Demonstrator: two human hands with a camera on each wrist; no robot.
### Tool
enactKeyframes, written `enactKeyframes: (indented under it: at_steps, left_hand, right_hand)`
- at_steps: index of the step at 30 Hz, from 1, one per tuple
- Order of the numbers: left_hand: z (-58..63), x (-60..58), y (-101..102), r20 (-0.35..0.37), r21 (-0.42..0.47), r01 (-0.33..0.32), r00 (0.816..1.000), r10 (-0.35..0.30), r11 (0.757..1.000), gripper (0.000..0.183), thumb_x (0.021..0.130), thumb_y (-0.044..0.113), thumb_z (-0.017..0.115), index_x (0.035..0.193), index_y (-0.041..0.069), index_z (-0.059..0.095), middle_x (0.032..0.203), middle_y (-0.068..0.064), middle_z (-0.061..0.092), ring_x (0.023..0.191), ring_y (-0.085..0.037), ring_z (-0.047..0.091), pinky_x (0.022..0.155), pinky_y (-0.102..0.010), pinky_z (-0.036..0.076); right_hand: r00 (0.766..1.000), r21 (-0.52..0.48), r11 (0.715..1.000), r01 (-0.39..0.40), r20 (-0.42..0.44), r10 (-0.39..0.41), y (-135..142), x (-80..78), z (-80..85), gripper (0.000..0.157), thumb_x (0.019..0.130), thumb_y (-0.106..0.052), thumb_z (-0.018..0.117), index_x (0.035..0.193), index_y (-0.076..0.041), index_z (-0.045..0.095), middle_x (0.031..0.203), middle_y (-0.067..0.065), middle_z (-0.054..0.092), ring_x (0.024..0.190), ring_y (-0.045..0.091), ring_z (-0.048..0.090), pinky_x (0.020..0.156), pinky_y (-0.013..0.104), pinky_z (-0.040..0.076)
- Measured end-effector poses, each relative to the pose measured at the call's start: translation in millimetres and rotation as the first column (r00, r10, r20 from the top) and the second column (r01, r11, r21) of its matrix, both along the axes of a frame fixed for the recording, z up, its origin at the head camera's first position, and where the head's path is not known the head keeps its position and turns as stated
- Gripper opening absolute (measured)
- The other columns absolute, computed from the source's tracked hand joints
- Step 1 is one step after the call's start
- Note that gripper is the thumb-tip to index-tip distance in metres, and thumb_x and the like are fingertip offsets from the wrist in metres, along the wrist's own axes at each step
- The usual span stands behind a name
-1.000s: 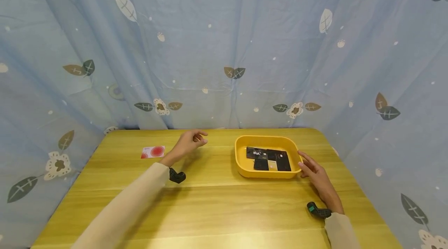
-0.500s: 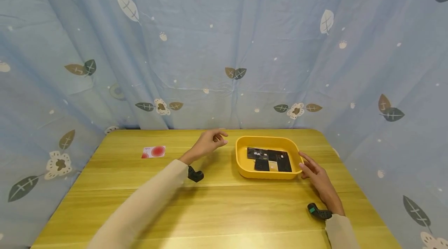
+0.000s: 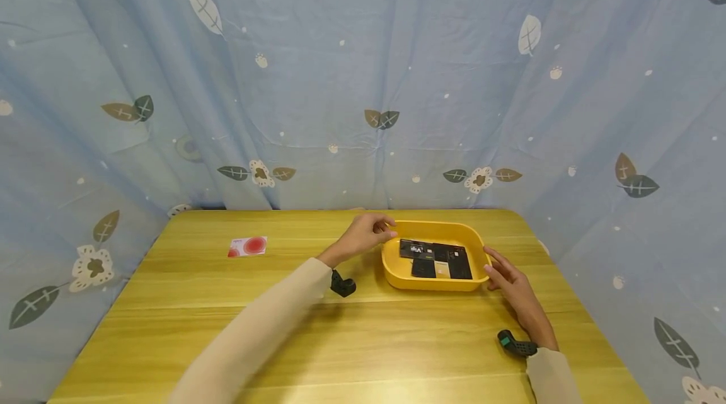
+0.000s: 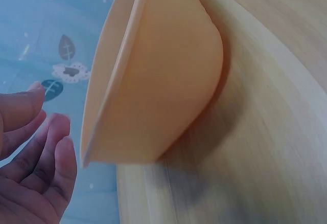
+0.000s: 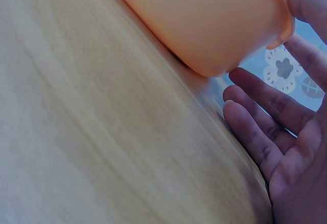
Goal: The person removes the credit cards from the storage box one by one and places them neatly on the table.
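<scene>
Left hand (image 3: 363, 237): fingers loosely bent, gripping nothing, tips just beside the near end of the yellow tray (image 3: 433, 285); left wrist view shows a gap to the rim. Right hand (image 3: 512, 281): fingers loosely spread, fingertips touching the tray's opposite end, not wrapped round it. Tray sits on the wooden table (image 3: 363, 341) between the hands.

Inside, nearest the left hand: black card (image 3: 411, 249) with readable "Vip" in pale letters. Toward the right hand: another black card (image 3: 460, 262), small light mark, other print too small to read. Between the hands, on the wearer's side: a dark card (image 3: 422, 268) and a gold piece (image 3: 442, 269), text unreadable.

Well left of the left hand: white-and-red card (image 3: 247, 246) flat on the table, large red circle, lettering too small. Beyond both hands: blue curtain (image 3: 363, 63), leaf-and-flower print.
</scene>
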State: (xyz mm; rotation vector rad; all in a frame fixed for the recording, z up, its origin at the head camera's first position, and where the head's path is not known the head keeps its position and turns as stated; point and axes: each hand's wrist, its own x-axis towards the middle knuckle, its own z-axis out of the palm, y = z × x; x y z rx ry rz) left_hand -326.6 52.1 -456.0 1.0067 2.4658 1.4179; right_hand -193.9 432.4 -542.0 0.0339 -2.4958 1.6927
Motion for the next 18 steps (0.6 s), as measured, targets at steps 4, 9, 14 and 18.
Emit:
enactKeyframes:
  at_steps: [4, 9, 14, 18]
  left_hand:
    - [-1.4, 0.7, 14, 0.042, 0.026, 0.038, 0.998, -0.039, 0.999, 0.029, 0.100, 0.017, 0.071, 0.125, 0.002, 0.069, 0.098, -0.006, 0.072, 0.088, -0.033, 0.072, 0.070, -0.027, 0.057]
    - [-2.0, 4.0, 32, 0.076, 0.021, 0.058, 0.995, -0.059, 0.998, 0.028, 0.100, 0.015, 0.071, 0.124, 0.002, 0.069, 0.097, -0.006, 0.072, 0.090, -0.035, 0.072, 0.068, -0.026, 0.056]
    - [-3.0, 5.8, 49, 0.072, -0.011, 0.078, 0.994, -0.077, 0.997, 0.027, 0.099, 0.016, 0.072, 0.122, 0.003, 0.070, 0.097, -0.004, 0.071, 0.083, -0.018, 0.070, 0.069, -0.026, 0.056]
    - [-5.7, 7.5, 61, 0.056, -0.059, 0.079, 0.996, -0.076, 0.995, 0.025, 0.098, 0.016, 0.073, 0.120, 0.005, 0.071, 0.096, -0.003, 0.071, 0.078, -0.011, 0.066, 0.070, -0.025, 0.055]
  right_hand:
    - [1.000, -0.007, 1.000, 0.004, 0.004, -0.004, 0, 1.5, 0.7, 0.057, 0.107, -0.039, 0.056, 0.161, -0.030, 0.038, 0.147, 0.019, 0.050, 0.091, 0.027, 0.067, 0.083, 0.027, 0.056]
    - [1.000, -0.017, 1.000, -0.004, 0.008, 0.004, 0, 2.3, 1.0, 0.057, 0.108, -0.038, 0.055, 0.161, -0.028, 0.037, 0.150, 0.022, 0.047, 0.093, 0.029, 0.067, 0.084, 0.027, 0.056]
    - [1.000, -0.024, 1.000, -0.004, 0.008, 0.004, 1, 0.4, 0.5, 0.057, 0.108, -0.037, 0.055, 0.161, -0.028, 0.037, 0.150, 0.022, 0.048, 0.094, 0.028, 0.067, 0.084, 0.027, 0.056]
    - [1.000, -0.020, 1.000, -0.002, 0.007, 0.002, 0, -0.9, -0.7, 0.056, 0.108, -0.036, 0.055, 0.161, -0.027, 0.038, 0.146, 0.023, 0.050, 0.094, 0.027, 0.066, 0.083, 0.027, 0.056]
